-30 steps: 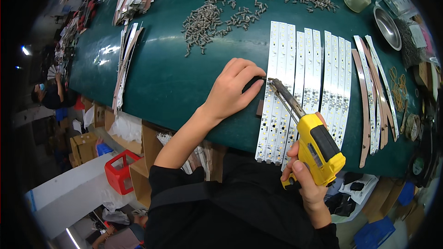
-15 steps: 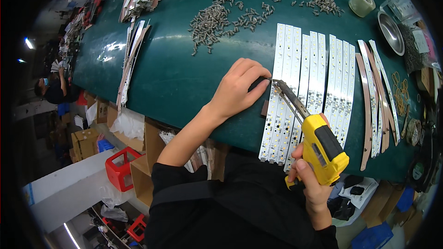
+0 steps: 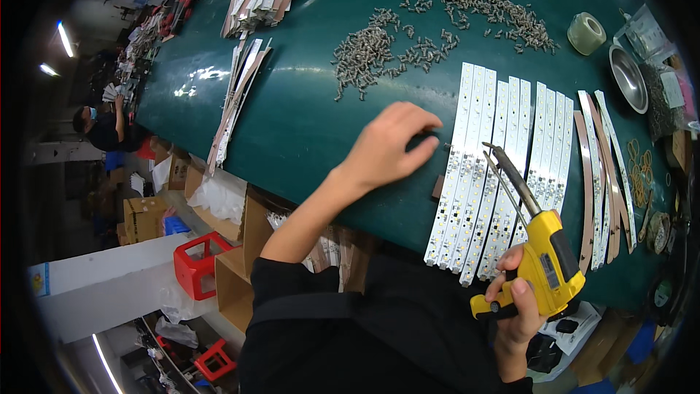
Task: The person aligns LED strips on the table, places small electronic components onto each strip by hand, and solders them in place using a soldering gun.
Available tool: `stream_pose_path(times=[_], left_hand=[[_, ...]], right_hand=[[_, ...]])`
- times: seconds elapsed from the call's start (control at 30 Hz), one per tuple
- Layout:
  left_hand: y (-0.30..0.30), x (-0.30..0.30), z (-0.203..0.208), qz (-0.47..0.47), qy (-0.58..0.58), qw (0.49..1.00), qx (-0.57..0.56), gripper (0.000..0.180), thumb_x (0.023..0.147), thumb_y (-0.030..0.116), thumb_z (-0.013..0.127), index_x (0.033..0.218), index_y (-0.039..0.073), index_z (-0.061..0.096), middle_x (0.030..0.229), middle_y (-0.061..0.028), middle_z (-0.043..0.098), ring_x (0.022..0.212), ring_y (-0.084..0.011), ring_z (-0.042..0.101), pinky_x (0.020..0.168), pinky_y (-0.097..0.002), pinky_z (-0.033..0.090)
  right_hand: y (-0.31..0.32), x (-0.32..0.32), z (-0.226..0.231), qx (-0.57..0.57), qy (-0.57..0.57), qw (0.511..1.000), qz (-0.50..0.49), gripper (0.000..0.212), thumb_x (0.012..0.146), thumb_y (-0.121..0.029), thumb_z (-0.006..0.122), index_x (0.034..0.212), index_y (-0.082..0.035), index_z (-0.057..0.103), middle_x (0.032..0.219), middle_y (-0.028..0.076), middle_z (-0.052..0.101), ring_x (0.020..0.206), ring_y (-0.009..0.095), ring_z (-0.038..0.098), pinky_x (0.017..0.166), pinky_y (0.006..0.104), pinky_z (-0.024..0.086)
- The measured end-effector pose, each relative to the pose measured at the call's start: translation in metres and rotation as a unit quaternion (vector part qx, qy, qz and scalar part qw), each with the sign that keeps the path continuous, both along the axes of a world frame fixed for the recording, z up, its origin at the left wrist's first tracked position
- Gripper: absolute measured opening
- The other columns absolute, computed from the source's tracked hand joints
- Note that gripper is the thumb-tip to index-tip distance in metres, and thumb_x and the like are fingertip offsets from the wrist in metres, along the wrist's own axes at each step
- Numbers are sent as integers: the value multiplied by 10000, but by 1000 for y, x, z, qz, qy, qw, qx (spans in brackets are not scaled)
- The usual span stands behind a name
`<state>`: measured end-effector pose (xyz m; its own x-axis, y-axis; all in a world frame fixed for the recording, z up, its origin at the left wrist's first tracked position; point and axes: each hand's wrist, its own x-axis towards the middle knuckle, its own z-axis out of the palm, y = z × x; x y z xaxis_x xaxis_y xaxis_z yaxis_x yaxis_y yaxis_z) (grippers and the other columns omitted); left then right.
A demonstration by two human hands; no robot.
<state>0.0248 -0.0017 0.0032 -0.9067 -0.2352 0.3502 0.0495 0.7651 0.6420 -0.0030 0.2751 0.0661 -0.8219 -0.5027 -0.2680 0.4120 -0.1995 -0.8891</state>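
Observation:
My right hand [image 3: 522, 312] grips a yellow-and-black soldering gun [image 3: 552, 254] by its handle, fingers wrapped around near the trigger. The gun's dark tip and thin feed tube point up and left over several white LED strips [image 3: 467, 168], which lie side by side in a fanned row. Left of that row hovers my left hand [image 3: 394, 144], its thumb and index finger apart with nothing visible between them. A tiny part sits at the left strip's edge, just beyond those fingertips; its kind is too small to make out.
Heaps of small metal parts [image 3: 364, 51] lie across the green table [image 3: 306, 117]. Bundled strips [image 3: 237, 102] are at the left, loose strips [image 3: 601, 182] at the right. A tape roll [image 3: 586, 33], metal bowl [image 3: 628, 79] and rubber bands [image 3: 641, 168] stand further right. Another person [image 3: 109, 128] works far left.
The soldering gun has drawn back right and down, its tip leaving the left strip's edge. My left fingers have parted and moved slightly off that edge. The whole view has shifted.

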Motion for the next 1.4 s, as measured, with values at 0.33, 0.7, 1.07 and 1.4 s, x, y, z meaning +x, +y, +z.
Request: stream_pose_path(times=[0.33,0.7,1.07,1.4], left_hand=[[-72,-25,-4,140,-74,972,-175,153,806,111,663,931,40,611,857,-71,606,786,-214,608,725,-339,494],[-36,-16,19,105,-81,978,160,99,864,78,633,931,10,606,898,-36,646,831,-103,618,761,-234,486],[27,-14,13,-74,-18,997,-13,147,781,8,661,926,32,669,868,-83,651,748,-188,629,659,-292,503],[27,-15,14,-23,-74,995,70,129,802,57,692,929,39,677,819,-38,648,655,-116,566,600,-251,460]], right_hand=[[14,-1,-3,-24,-18,999,-9,669,815,-110,623,1396,11,315,967,147,541,853,167,556,544,248,531],[16,-4,-1,-21,-3,1000,-17,726,818,-93,585,1437,25,223,955,161,525,840,175,535,511,233,510],[14,-2,-2,-13,-8,1000,-18,738,806,-98,581,1430,57,219,939,174,523,858,203,529,487,234,502],[8,-3,-1,-14,-21,1000,10,637,802,-94,577,1364,64,324,982,202,537,833,197,549,513,241,517]])
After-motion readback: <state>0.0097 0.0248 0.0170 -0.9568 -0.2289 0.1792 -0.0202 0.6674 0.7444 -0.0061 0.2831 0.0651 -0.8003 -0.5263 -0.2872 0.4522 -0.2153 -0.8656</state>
